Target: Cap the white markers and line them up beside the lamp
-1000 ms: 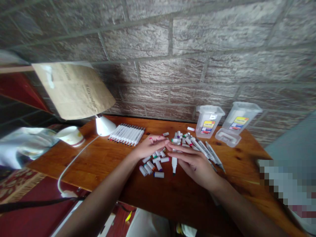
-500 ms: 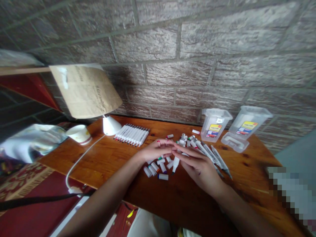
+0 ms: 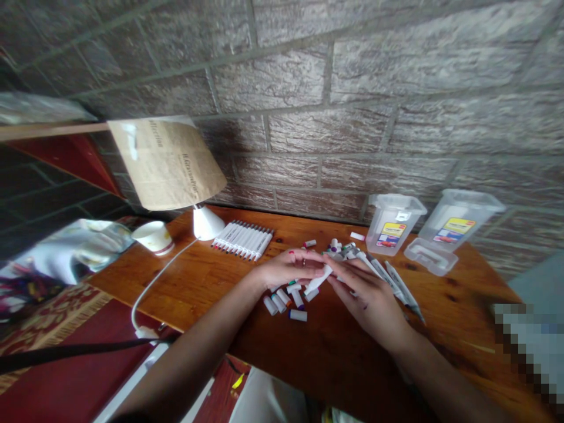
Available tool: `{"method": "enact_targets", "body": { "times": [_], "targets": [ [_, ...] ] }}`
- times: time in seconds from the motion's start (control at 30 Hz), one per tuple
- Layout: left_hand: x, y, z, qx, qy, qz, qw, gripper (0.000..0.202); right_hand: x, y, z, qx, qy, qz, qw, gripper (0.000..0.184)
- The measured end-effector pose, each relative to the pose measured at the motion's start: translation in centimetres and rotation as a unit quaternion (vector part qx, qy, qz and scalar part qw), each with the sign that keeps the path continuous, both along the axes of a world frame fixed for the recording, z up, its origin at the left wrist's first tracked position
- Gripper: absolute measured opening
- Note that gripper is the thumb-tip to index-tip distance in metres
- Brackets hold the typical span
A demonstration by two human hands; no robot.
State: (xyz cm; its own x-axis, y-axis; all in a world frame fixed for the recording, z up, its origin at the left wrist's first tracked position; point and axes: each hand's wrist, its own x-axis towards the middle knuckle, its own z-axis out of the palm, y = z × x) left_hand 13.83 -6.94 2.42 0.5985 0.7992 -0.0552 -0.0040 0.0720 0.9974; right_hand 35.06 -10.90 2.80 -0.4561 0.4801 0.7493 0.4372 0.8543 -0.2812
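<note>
My left hand (image 3: 288,268) and my right hand (image 3: 369,294) meet over a scatter of loose marker caps (image 3: 286,298) on the wooden table (image 3: 211,282). Between their fingertips is a white marker (image 3: 318,280), tilted, one end low toward the caps. My right fingers pinch its upper end; my left fingers close on it from the left. Several uncapped markers (image 3: 392,281) lie just right of my right hand. More caps (image 3: 337,247) lie beyond my hands.
A neat row of capped markers (image 3: 243,239) lies at the back left beside a lamp base (image 3: 207,223) under a paper shade (image 3: 170,164). Two clear plastic tubs (image 3: 394,223) and a lid (image 3: 429,257) stand at the back right. A cup (image 3: 154,237) sits left. Behind is a brick wall.
The white marker lay on the table under my hands a second ago; now it is lifted between both hands. The camera has shifted a little to the left.
</note>
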Motion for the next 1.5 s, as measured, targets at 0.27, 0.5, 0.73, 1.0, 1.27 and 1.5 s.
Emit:
{"method": "enact_targets", "body": {
  "times": [0.27,0.5,0.73,1.0,1.27,1.5],
  "targets": [
    [-1.5,1.1,0.5,0.014,0.029,0.13,0.991,0.043,0.1,-0.2,0.0,-0.032,0.042,-0.022,0.998,0.042],
    [-5.5,2.6,0.4,0.177,0.22,0.313,0.907,0.04,0.7,0.0,0.2,-0.071,0.052,-0.033,0.996,0.022],
    [-5.9,2.7,-0.2,0.258,0.454,0.317,0.792,0.023,0.6,-0.3,0.4,-0.07,0.051,-0.017,0.996,0.021],
    [-5.4,2.2,0.1,0.232,0.557,0.339,0.722,0.026,0.7,-0.3,0.3,-0.09,0.036,0.001,0.995,0.021],
    [-5.1,1.8,0.6,0.217,0.581,0.371,0.691,0.02,0.7,-0.2,0.1,-0.094,0.041,0.006,0.995,0.02],
    [-6.1,2.1,0.5,0.21,0.576,0.379,0.693,0.018,0.8,-0.2,0.0,-0.099,0.044,0.002,0.994,0.02]
  ]
}}
